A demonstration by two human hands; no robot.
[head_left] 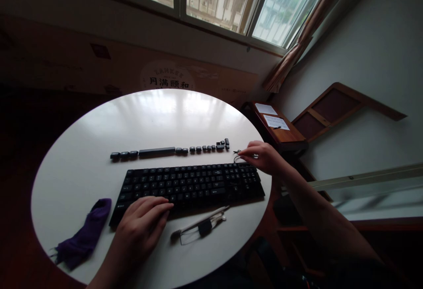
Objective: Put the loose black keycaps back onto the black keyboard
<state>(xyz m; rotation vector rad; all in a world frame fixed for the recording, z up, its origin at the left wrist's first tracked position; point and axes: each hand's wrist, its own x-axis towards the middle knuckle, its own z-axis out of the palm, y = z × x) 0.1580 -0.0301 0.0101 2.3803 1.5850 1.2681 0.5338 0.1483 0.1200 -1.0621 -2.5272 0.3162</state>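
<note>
Daylight washes the white counter (66, 161), where the keyboard (191, 187) lies. Left hand (142, 220), half-curled on its near edge, should steady it lightly; right hand (263, 155) pinches beside the cable (235, 158), its hold unclear.

From here, the table (152, 117) looks smooth and glossy, the keyboard (187, 184) plastic. At eight o'clock lies matt cloth (84, 238).

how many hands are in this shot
2. The left hand rests at the near left part of the black keyboard; the right hand is at its far right corner, beside a thin dark cable. No others show.
</note>
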